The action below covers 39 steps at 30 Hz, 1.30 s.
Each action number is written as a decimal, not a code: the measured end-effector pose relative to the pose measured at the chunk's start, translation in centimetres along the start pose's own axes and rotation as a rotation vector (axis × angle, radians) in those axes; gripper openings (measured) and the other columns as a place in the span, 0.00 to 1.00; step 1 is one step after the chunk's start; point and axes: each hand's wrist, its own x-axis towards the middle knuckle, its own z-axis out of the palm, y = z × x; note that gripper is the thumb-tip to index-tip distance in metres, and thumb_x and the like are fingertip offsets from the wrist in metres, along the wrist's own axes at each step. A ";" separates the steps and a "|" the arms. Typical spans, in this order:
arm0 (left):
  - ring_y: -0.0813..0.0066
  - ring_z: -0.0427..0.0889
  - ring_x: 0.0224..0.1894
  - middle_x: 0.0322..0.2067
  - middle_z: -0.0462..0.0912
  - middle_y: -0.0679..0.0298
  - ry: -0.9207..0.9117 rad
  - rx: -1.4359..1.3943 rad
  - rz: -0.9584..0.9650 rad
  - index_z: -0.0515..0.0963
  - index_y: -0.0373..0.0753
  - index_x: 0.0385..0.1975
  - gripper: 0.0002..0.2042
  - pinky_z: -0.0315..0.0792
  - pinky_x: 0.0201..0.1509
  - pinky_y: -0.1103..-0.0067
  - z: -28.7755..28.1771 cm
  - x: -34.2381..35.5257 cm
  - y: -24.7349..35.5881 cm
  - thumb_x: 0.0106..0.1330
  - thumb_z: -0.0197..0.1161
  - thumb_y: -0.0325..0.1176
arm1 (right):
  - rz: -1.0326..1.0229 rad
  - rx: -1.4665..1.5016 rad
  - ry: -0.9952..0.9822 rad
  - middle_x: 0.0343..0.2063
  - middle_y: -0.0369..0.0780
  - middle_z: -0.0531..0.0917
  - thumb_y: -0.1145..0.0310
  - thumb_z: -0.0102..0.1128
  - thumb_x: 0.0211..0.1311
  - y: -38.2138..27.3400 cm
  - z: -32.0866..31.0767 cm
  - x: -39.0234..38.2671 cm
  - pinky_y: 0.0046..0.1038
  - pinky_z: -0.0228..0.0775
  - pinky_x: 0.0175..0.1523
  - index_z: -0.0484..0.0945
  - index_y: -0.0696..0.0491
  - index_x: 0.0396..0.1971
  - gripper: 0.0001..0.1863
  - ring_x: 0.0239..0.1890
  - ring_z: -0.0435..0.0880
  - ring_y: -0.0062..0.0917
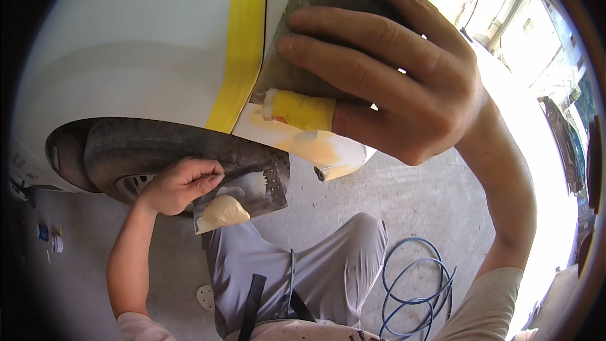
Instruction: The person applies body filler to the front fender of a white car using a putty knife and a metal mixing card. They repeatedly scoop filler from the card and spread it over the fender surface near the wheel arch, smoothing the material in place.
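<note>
My right hand [404, 69] presses a dark grey flat spreader [300, 31] against the white car panel, fingers laid across it. Its lowest digit is wrapped in yellow tape [303, 111]. Below the spreader, cream filler [309, 144] is smeared along the panel's lower corner. Beside the wheel, my left hand [183, 184] pinches the edge of a thin metal mixing plate [268, 192]. A lump of cream putty [224, 212] sits on the plate's near side, and smears mark its far end.
Yellow masking tape [243, 31] runs down the panel gap. The tyre [145, 145] sits in the wheel arch at left. A coiled blue hose [416, 284] lies on the concrete floor at right. A round perforated disc [205, 297] and small containers [57, 242] lie at left.
</note>
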 end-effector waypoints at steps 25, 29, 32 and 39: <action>0.86 0.59 0.25 0.23 0.67 0.74 0.017 0.046 -0.035 0.76 0.33 0.35 0.10 0.56 0.27 0.80 -0.7 -0.3 0.1 0.78 0.57 0.32 | 0.401 0.043 -0.122 0.47 0.42 0.90 0.56 0.80 0.41 -10.2 -1.7 -11.4 0.58 0.75 0.67 0.92 0.38 0.32 0.14 0.55 0.89 0.36; 0.91 0.59 0.24 0.26 0.70 0.76 0.096 0.003 0.074 0.78 0.33 0.42 0.11 0.55 0.26 0.84 -0.3 -0.4 -1.7 0.80 0.56 0.35 | 0.431 0.091 -0.259 0.46 0.43 0.90 0.58 0.79 0.45 -10.8 -3.7 -11.7 0.53 0.80 0.63 0.89 0.43 0.27 0.09 0.53 0.90 0.35; 0.94 0.59 0.22 0.27 0.73 0.77 0.192 -0.314 -0.036 0.78 0.34 0.51 0.12 0.54 0.24 0.87 3.7 -1.2 -1.6 0.81 0.54 0.36 | 0.753 0.294 -0.256 0.46 0.44 0.90 0.63 0.77 0.51 -13.2 -5.8 -10.6 0.49 0.82 0.61 0.88 0.47 0.31 0.09 0.51 0.91 0.35; 0.74 0.83 0.58 0.61 0.79 0.54 0.210 -1.256 -0.108 0.65 0.29 0.70 0.21 0.79 0.58 0.79 19.7 -1.4 0.2 0.84 0.45 0.34 | 1.165 0.652 0.117 0.55 0.53 0.84 0.68 0.65 0.58 -25.2 -7.5 -2.3 0.56 0.75 0.67 0.84 0.52 0.52 0.20 0.57 0.84 0.46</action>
